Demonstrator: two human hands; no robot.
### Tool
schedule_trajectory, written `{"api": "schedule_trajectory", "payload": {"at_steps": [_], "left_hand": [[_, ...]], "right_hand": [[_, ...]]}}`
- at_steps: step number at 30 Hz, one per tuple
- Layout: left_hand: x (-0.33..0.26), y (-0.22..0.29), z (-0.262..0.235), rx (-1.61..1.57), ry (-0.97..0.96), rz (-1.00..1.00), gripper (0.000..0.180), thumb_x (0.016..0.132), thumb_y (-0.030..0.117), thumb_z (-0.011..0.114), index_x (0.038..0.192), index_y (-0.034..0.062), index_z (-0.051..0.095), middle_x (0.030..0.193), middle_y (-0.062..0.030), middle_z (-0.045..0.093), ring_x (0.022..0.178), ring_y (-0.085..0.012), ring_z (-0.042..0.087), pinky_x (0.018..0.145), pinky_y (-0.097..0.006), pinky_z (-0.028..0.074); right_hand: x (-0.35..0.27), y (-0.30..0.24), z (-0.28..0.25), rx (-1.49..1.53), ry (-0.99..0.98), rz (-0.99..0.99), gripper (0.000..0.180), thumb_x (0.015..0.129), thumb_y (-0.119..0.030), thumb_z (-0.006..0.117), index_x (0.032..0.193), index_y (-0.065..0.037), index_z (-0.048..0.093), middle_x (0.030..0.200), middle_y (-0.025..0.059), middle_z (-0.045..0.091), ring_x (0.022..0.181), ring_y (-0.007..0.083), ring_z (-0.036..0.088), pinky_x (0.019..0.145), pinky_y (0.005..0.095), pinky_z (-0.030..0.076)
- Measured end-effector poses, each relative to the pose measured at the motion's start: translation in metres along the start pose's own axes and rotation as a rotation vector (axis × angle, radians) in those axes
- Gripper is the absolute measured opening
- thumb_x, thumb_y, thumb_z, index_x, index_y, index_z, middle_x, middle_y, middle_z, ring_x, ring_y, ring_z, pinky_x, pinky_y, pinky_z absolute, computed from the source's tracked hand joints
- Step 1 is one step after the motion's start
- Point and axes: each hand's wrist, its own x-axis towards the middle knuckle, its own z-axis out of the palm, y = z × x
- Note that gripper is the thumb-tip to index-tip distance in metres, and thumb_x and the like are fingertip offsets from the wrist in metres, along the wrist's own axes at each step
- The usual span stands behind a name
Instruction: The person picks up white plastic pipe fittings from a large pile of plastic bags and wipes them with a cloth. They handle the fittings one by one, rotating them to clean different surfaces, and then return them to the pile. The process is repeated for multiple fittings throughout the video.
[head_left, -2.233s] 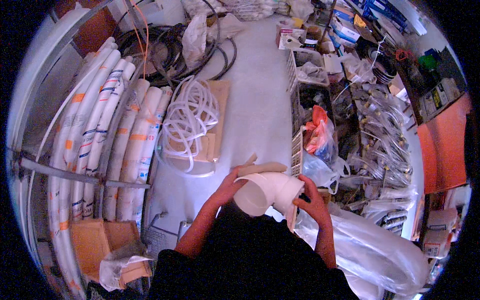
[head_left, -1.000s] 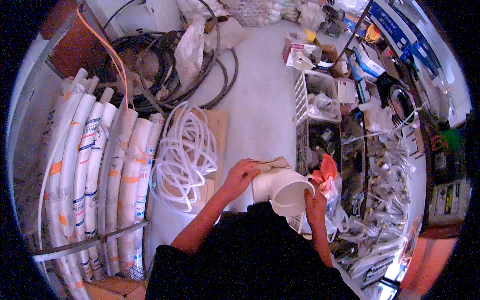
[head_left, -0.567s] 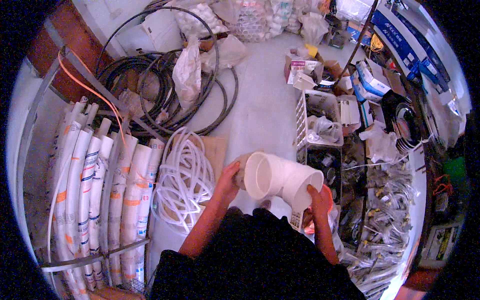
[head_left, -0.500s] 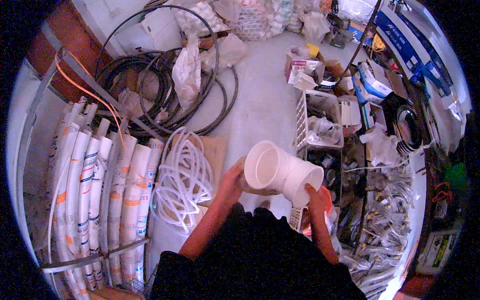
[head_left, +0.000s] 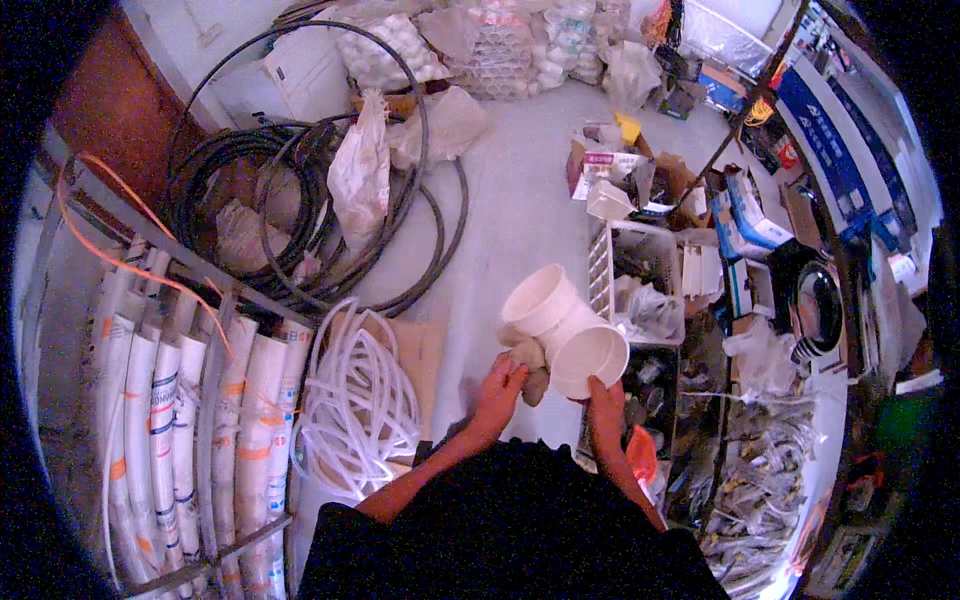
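Observation:
A wide white plastic pipe fitting (head_left: pixel 562 322) is held up in front of me, tilted, with two round openings showing. My right hand (head_left: pixel 606 415) is closed on the rim of its lower right opening, with the thumb just inside the edge. My left hand (head_left: pixel 495 398) grips a crumpled brownish-grey cloth (head_left: pixel 531 372), pressed against the left side of the fitting. Part of that cloth lies hidden behind the fitting and my fingers.
To the left stand long white pipes (head_left: pixel 200 430) behind a metal rail. Beside them lie coiled clear hose (head_left: pixel 355 400) and black cable coils (head_left: pixel 290 200). On the right are a white plastic basket (head_left: pixel 602 270), boxes (head_left: pixel 745 220) and many bagged small parts (head_left: pixel 765 480). Stuffed bags (head_left: pixel 500 50) line the back.
The fitting has turned, its right opening now facing up toward me. My left hand has come round to the near side, bringing the cloth into plain sight. The whole view has shifted slightly.

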Motion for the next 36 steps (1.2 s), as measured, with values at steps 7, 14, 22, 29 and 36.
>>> {"api": "schedule_trajectory", "payload": {"at_steps": [7,14,22,29,36], "left_hand": [[0.084,0.029,-0.029,0.177,0.028,0.283,0.031,0.092,0.013,0.053,0.117,-0.0059,0.051,0.123,-0.0193,0.050,0.111,-0.0275,0.050,0.095,-0.032,0.039],[0.159,0.040,-0.042,0.206,-0.008,0.378,0.033,0.090,0.010,0.053,0.119,-0.0051,0.051,0.128,-0.0221,0.048,0.118,-0.0358,0.046,0.100,-0.038,0.036],[0.267,0.069,-0.016,0.373,0.004,0.520,0.034,0.087,0.005,0.052,0.120,-0.0030,0.052,0.125,-0.0214,0.051,0.117,-0.0383,0.047,0.101,-0.042,0.036],[0.374,0.102,0.033,0.447,0.068,0.627,0.033,0.084,0.002,0.050,0.117,-0.0016,0.054,0.122,-0.0212,0.053,0.114,-0.0395,0.049,0.100,-0.043,0.037],[0.458,0.123,0.065,0.574,0.061,0.670,0.039,0.076,-0.002,0.053,0.115,0.0008,0.055,0.119,-0.0205,0.055,0.112,-0.0395,0.050,0.096,-0.045,0.039]], "right_hand": [[0.070,-0.015,0.069,0.151,0.032,0.000,0.042,0.087,-0.013,0.052,0.126,0.002,0.043,0.111,0.0157,0.055,0.090,0.0245,0.061,0.066,0.0355,0.057],[0.121,-0.041,0.101,0.071,0.061,0.022,0.043,0.087,-0.012,0.052,0.126,0.003,0.044,0.113,0.0141,0.056,0.095,0.0228,0.059,0.075,0.0331,0.053],[0.227,-0.094,0.103,-0.100,0.012,0.038,0.046,0.087,-0.014,0.053,0.128,0.003,0.042,0.119,0.0135,0.055,0.104,0.0214,0.053,0.091,0.0334,0.043],[0.367,-0.077,0.079,-0.111,-0.029,-0.088,0.042,0.083,-0.016,0.054,0.117,0.008,0.048,0.101,0.0218,0.061,0.091,0.0315,0.061,0.076,0.0406,0.051],[0.442,-0.146,0.073,-0.503,-0.130,0.014,0.041,0.083,-0.016,0.052,0.117,0.006,0.049,0.104,0.0268,0.060,0.096,0.0408,0.059,0.083,0.0451,0.048]]}}
